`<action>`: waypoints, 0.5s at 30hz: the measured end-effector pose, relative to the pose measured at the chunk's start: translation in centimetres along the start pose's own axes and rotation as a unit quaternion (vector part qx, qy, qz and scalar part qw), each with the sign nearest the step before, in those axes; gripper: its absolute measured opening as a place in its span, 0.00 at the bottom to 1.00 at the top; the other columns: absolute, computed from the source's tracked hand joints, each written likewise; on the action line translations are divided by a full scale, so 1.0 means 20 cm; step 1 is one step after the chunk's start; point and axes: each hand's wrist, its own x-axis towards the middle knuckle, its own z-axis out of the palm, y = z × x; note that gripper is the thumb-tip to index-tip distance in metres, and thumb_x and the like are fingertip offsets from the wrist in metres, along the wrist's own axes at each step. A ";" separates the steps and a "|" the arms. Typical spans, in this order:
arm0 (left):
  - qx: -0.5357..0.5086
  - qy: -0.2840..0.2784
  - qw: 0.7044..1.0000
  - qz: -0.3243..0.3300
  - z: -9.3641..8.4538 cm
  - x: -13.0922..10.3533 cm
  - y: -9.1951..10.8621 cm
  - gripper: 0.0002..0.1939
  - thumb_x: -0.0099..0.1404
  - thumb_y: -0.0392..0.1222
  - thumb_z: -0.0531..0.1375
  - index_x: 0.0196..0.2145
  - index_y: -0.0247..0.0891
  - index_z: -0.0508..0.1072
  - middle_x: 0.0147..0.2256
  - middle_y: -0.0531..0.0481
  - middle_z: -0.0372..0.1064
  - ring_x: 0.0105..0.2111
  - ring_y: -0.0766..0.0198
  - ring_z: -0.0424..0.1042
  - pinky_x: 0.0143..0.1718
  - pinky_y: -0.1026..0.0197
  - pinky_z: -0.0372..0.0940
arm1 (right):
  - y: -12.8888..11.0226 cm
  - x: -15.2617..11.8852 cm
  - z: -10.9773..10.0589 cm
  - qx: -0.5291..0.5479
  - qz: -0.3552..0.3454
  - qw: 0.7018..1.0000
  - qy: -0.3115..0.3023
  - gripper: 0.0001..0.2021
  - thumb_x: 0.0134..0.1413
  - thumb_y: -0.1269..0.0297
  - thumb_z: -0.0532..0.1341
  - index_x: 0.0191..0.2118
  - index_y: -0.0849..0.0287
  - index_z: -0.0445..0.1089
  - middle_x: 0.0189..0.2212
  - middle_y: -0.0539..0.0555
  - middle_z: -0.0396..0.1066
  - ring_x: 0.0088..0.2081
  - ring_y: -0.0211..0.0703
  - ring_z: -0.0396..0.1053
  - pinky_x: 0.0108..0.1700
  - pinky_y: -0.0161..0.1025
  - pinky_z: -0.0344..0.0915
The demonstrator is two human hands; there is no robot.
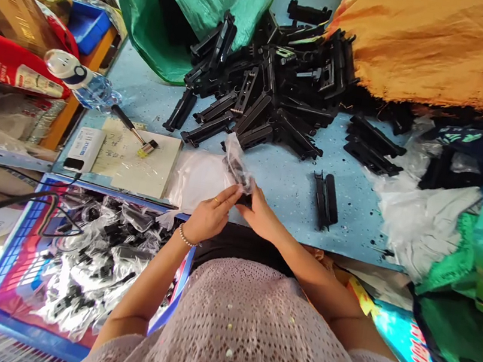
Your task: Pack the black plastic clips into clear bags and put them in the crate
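Note:
Near the front edge of the blue table, my left hand (211, 216) and my right hand (261, 214) meet around a black plastic part in a clear bag (238, 165). My left fingers pinch the bag's near end. My right thumb and fingers close on the black part's near end; part of it is hidden by the hands. A stack of clear plastic bags (201, 178) lies flat beside my left hand. Two similar black parts (324, 201) rest to the right of my right hand. A large heap of black parts (268, 88) lies beyond both hands.
A blue basket (26, 252) of bagged parts sits below the table at left. A hammer-like tool (129, 125) lies on paper pads (146, 176), near a white box (85, 148) and a water bottle (96, 90). Green (129, 19) and orange (443, 48) sacks stand behind.

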 end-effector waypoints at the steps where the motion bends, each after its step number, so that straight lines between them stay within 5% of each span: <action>1: -0.013 0.005 1.000 0.000 -0.01 0.00 0.01 0.40 0.67 0.30 0.55 0.74 0.42 0.46 0.69 0.37 0.56 0.63 0.51 0.68 0.54 0.50 0.76 | -0.04 -0.04 0.01 -0.051 -0.033 0.998 -0.019 0.35 0.57 0.66 0.64 0.69 0.53 0.55 0.61 0.61 0.64 0.66 0.55 0.61 0.68 0.56 0.59; 5: -0.071 0.094 0.992 -0.041 -0.17 -0.03 0.10 0.36 0.66 0.39 0.64 0.69 0.44 0.60 0.62 0.39 0.66 0.59 0.51 0.71 0.58 0.47 0.74 | -0.21 -0.22 0.03 -0.073 -0.122 0.975 -0.168 0.35 0.63 0.66 0.60 0.73 0.55 0.50 0.70 0.61 0.56 0.70 0.52 0.56 0.70 0.54 0.57; 7: -0.132 0.123 0.980 -0.084 -0.33 -0.10 0.16 0.31 0.65 0.39 0.66 0.64 0.46 0.66 0.59 0.41 0.70 0.59 0.52 0.72 0.60 0.47 0.72 | -0.27 -0.26 -0.02 -0.058 -0.134 0.961 -0.235 0.32 0.65 0.63 0.61 0.71 0.53 0.55 0.67 0.58 0.62 0.67 0.50 0.61 0.68 0.51 0.61; 9: -0.180 0.092 0.973 -0.114 -0.52 -0.24 0.19 0.27 0.65 0.39 0.65 0.61 0.49 0.71 0.58 0.44 0.72 0.58 0.52 0.73 0.60 0.47 0.72 | -0.28 -0.27 -0.12 -0.051 -0.117 0.954 -0.271 0.24 0.67 0.59 0.60 0.66 0.52 0.65 0.59 0.56 0.73 0.60 0.48 0.71 0.64 0.50 0.67; 11: -0.169 0.000 0.977 -0.130 -0.71 -0.45 0.16 0.26 0.65 0.42 0.65 0.60 0.54 0.73 0.58 0.47 0.73 0.56 0.51 0.75 0.56 0.48 0.76 | -0.26 -0.26 -0.27 -0.065 -0.096 0.970 -0.214 0.19 0.68 0.57 0.59 0.61 0.52 0.71 0.53 0.55 0.78 0.54 0.46 0.76 0.60 0.50 0.71; 13: -0.118 -0.066 0.973 -0.188 -0.85 -0.72 0.05 0.26 0.64 0.49 0.64 0.59 0.63 0.73 0.58 0.57 0.73 0.52 0.50 0.78 0.42 0.50 0.81 | -0.21 -0.25 -0.45 -0.126 -0.087 0.986 -0.067 0.18 0.68 0.55 0.59 0.59 0.52 0.72 0.50 0.55 0.79 0.51 0.48 0.77 0.57 0.52 0.73; 15: -0.073 -0.080 0.950 -0.294 -0.94 -1.02 -0.12 0.22 0.62 0.54 0.61 0.54 0.74 0.73 0.57 0.71 0.73 0.47 0.52 0.81 0.31 0.53 0.81 | -0.16 -0.24 -0.63 -0.245 -0.085 0.963 0.077 0.18 0.69 0.58 0.57 0.60 0.51 0.72 0.51 0.57 0.78 0.51 0.50 0.76 0.56 0.54 0.72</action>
